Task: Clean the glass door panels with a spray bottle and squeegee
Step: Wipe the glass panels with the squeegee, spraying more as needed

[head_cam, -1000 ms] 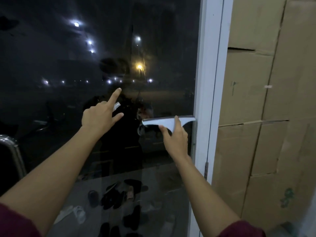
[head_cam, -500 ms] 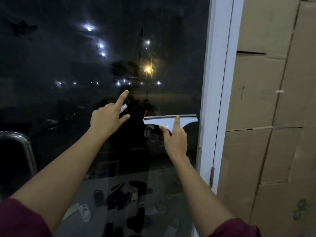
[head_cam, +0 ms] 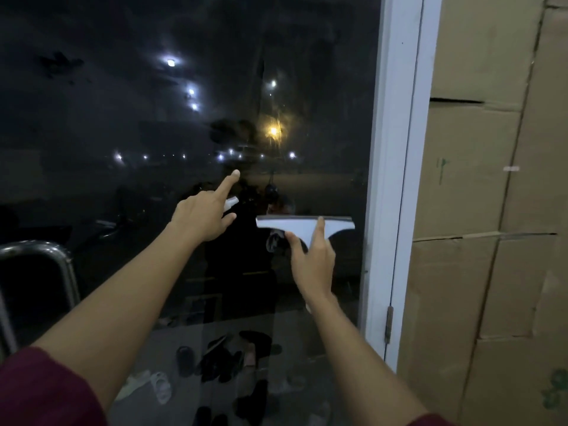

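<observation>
The dark glass door panel (head_cam: pixel 129 124) fills the left and middle of the view. My right hand (head_cam: pixel 313 259) grips the handle of a white squeegee (head_cam: pixel 295 224), index finger laid along it. Its blade lies level against the glass, its right end close to the white door frame (head_cam: pixel 396 149). My left hand (head_cam: pixel 203 216) is raised beside it to the left, index finger pointing up at the glass. The other fingers curl round a small white part (head_cam: pixel 231 203), apparently the spray bottle's head; the rest of the bottle is hidden.
Stacked cardboard boxes (head_cam: pixel 491 210) line the wall right of the frame. A metal door handle (head_cam: pixel 46 256) curves at the left edge. Several shoes and sandals (head_cam: pixel 221 361) show low down through the glass. Outside lights reflect across the pane.
The view has shifted so the door frame sits further right. Both hands keep their grips, and the squeegee stays at about the same spot on the glass.
</observation>
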### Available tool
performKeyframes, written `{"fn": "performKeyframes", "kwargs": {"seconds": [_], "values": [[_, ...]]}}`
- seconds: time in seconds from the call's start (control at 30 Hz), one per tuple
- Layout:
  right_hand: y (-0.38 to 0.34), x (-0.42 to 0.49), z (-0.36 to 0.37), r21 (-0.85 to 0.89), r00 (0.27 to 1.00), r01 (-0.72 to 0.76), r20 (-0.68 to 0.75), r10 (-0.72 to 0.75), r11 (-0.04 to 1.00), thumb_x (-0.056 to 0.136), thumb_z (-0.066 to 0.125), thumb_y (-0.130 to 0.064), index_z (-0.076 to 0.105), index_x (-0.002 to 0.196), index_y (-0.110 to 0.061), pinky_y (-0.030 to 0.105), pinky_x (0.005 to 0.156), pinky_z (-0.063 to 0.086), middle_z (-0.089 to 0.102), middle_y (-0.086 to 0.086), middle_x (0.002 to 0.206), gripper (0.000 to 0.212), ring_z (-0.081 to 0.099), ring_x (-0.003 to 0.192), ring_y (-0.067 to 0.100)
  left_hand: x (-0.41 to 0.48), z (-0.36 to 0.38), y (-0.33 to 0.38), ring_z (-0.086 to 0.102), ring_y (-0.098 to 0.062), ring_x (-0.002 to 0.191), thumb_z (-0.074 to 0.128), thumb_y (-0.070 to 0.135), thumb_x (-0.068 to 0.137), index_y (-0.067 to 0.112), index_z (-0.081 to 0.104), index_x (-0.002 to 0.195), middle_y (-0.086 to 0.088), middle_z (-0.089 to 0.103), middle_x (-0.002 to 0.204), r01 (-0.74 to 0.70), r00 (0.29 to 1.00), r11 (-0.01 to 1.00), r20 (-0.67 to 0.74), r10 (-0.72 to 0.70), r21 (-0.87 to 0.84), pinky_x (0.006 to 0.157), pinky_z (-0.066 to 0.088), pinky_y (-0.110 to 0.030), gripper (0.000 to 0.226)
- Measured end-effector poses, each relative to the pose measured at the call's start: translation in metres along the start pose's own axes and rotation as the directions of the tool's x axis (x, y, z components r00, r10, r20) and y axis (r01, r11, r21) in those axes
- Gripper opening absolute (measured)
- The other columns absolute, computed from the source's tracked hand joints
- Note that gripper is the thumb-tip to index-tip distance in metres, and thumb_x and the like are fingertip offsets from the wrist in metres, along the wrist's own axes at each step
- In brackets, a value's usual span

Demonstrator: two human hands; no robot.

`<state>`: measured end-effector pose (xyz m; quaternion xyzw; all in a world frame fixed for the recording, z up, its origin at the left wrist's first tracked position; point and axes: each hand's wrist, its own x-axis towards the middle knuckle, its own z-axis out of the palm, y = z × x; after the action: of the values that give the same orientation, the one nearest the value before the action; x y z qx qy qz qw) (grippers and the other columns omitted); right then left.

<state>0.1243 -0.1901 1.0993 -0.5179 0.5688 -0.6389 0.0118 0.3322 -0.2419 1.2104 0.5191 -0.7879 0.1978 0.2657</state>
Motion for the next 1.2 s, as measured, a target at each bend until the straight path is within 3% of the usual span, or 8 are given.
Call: {"fn": "performKeyframes", "kwargs": {"seconds": [0.1,0.2,0.33,0.47,0.6,0.73,0.93,1.2], "values": [[-0.048,0.045,0.003,0.049,0.996,0.091,0.002,-0.091,0.995,0.092,0.049,-0.061,0.011,0.155,-0.019,0.024,0.095,0.031,0.043,0.013,0.144,0.085,0.038,0.13,0.024,-0.003,-0.012,-0.015,0.064,-0.021,0.071,0.058,0.036,0.096,0.048,-0.003,0.152,0.001,0.066,0.082,-0.062,0.996,0.992,0.056,0.068,-0.106,0.067,0.057,-0.042,0.084],[-0.095,0.083,0.009,0.034,0.984,0.175,-0.018,-0.175,0.984,0.093,0.049,-0.061,0.012,0.155,-0.017,0.027,0.09,0.03,0.045,0.015,0.14,0.084,0.04,0.127,0.027,-0.009,-0.02,-0.032,0.066,-0.022,0.075,0.059,0.033,0.095,0.051,0.005,0.151,0.004,0.067,0.081,-0.082,0.996,0.988,0.008,0.084,-0.129,0.065,0.056,-0.039,0.08],[-0.148,0.118,0.023,-0.015,0.959,0.277,-0.059,-0.277,0.961,0.093,0.052,-0.058,0.016,0.154,-0.011,0.032,0.085,0.037,0.05,0.015,0.131,0.085,0.048,0.118,0.029,-0.011,-0.027,-0.06,0.066,-0.028,0.071,0.058,0.037,0.094,0.052,0.003,0.151,-0.002,0.07,0.087,-0.001,0.992,0.994,-0.122,-0.013,-0.11,0.06,0.054,-0.039,0.081],[-0.174,0.132,0.041,-0.022,0.957,0.283,-0.062,-0.284,0.959,0.092,0.055,-0.055,0.021,0.153,-0.01,0.037,0.087,0.043,0.053,0.014,0.13,0.083,0.05,0.119,0.031,-0.008,-0.035,-0.087,0.064,-0.029,0.067,0.056,0.042,0.095,0.046,0.004,0.154,-0.007,0.071,0.083,0.072,0.973,0.994,-0.212,-0.088,-0.081,0.054,0.048,-0.035,0.078],[-0.16,0.126,0.048,-0.123,0.951,0.294,-0.058,-0.302,0.948,0.092,0.053,-0.058,0.018,0.153,-0.012,0.04,0.086,0.045,0.053,0.017,0.128,0.084,0.053,0.115,0.031,-0.004,-0.036,-0.101,0.066,-0.029,0.07,0.056,0.042,0.096,0.045,0.002,0.153,-0.006,0.073,0.086,0.063,0.981,0.997,-0.181,-0.068,-0.033,0.054,0.048,-0.034,0.079],[-0.138,0.105,0.05,-0.161,0.957,0.278,-0.042,-0.288,0.947,0.093,0.051,-0.058,0.015,0.154,-0.014,0.042,0.081,0.05,0.057,0.011,0.112,0.084,0.056,0.103,0.026,-0.001,-0.034,-0.103,0.067,-0.03,0.07,0.057,0.042,0.095,0.045,0.002,0.153,-0.005,0.073,0.082,0.045,0.98,0.998,-0.193,-0.052,-0.039,0.054,0.046,-0.034,0.079],[-0.078,0.038,0.063,-0.191,0.978,0.206,-0.006,-0.211,0.96,0.092,0.048,-0.059,0.014,0.155,-0.019,0.029,0.071,0.036,0.054,0.009,0.107,0.082,0.04,0.088,0.011,-0.006,-0.032,-0.098,0.057,-0.024,0.058,0.056,0.038,0.096,0.042,0.002,0.155,-0.003,0.062,0.073,0.052,0.974,0.998,-0.221,-0.058,-0.035,0.05,0.041,-0.032,0.079],[-0.022,-0.029,0.073,-0.25,0.997,0.072,0.045,-0.063,0.966,0.091,0.05,-0.059,0.017,0.155,-0.021,0.034,0.068,0.041,0.055,0.013,0.106,0.081,0.056,0.094,0.03,-0.007,-0.03,-0.095,0.055,-0.019,0.051,0.055,0.03,0.097,0.037,-0.002,0.157,0.002,0.055,0.064,0.044,0.983,0.996,-0.177,-0.056,-0.075,0.045,0.038,-0.029,0.082]]}}
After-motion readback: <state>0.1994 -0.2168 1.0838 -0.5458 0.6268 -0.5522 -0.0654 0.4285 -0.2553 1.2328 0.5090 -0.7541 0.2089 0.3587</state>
